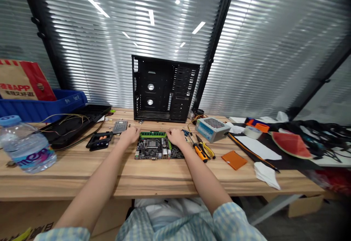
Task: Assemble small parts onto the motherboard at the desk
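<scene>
A motherboard (pixel 152 149) lies flat on the wooden table (pixel 153 180), with green memory slots along its far edge and a processor socket near its middle. My left hand (pixel 132 134) rests at the board's far left corner, its fingers pressed together; whether they grip the edge is too small to tell. At the far right side my right hand (pixel 176 136) touches the board, and its forearm covers part of the right edge. Behind the board an open black computer case (pixel 161 87) stands upright.
Right of the board are a screwdriver (pixel 200 152), pliers (pixel 208 150), a power supply (pixel 212 128) and an orange square (pixel 234 160). On the left are a drive (pixel 120 126), a black bracket (pixel 99 141), a water bottle (pixel 29 148) and a blue bin (pixel 65 104).
</scene>
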`<action>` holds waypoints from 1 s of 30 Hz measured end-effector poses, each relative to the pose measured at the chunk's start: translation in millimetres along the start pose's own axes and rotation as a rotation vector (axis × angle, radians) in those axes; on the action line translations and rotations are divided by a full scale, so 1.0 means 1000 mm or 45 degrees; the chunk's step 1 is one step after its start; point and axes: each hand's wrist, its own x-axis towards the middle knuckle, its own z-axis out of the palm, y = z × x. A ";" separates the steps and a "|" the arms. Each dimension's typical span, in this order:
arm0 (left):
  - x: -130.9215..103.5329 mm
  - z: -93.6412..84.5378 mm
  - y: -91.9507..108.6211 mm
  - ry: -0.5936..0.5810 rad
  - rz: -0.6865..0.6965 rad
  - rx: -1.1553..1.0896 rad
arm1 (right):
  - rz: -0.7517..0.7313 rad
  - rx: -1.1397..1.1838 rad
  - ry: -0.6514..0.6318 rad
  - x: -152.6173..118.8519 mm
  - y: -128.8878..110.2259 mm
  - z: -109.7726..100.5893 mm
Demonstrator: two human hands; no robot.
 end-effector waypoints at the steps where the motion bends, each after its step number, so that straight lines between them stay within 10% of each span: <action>1: 0.000 0.000 0.001 -0.011 -0.010 -0.005 | 0.013 0.019 -0.022 0.000 -0.001 0.000; 30: -0.014 -0.005 0.025 -0.061 -0.086 0.120 | 0.114 -0.043 0.047 -0.005 -0.023 0.006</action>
